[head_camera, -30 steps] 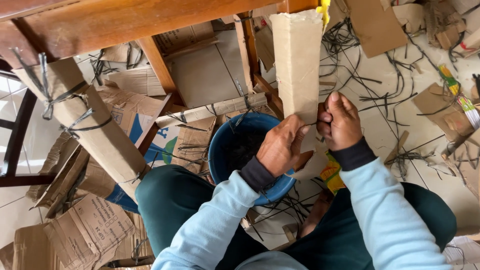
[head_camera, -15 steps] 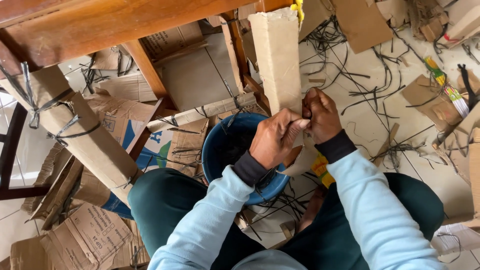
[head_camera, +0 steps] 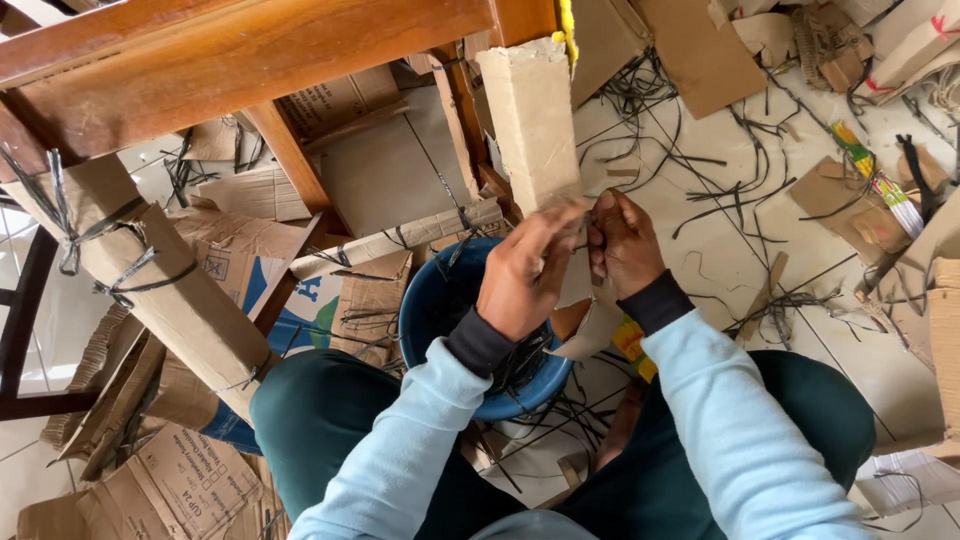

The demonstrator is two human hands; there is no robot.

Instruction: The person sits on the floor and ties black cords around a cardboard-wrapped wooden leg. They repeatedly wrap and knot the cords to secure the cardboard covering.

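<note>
A table leg wrapped in brown cardboard [head_camera: 530, 120] stands upright in front of me. Both my hands meet at its lower end. My left hand [head_camera: 525, 270] reaches its fingertips against the cardboard and pinches a thin black strap [head_camera: 586, 236]. My right hand [head_camera: 625, 245] is closed on the same strap, knuckle to knuckle with the left. A loose cardboard flap [head_camera: 590, 330] hangs below the hands. Under my left wrist sits a blue bucket [head_camera: 425, 320] holding several black straps.
A wooden table frame [head_camera: 250, 50] spans the top. A second cardboard-wrapped leg [head_camera: 160, 290], tied with black straps, leans at left. Cardboard scraps [head_camera: 700, 50] and black strap offcuts [head_camera: 730, 150] litter the tiled floor. Flattened boxes [head_camera: 170, 490] lie by my left knee.
My hands have stayed together at the wrapped leg. The left hand's fingers have stretched up against the cardboard, and the view has shifted slightly.
</note>
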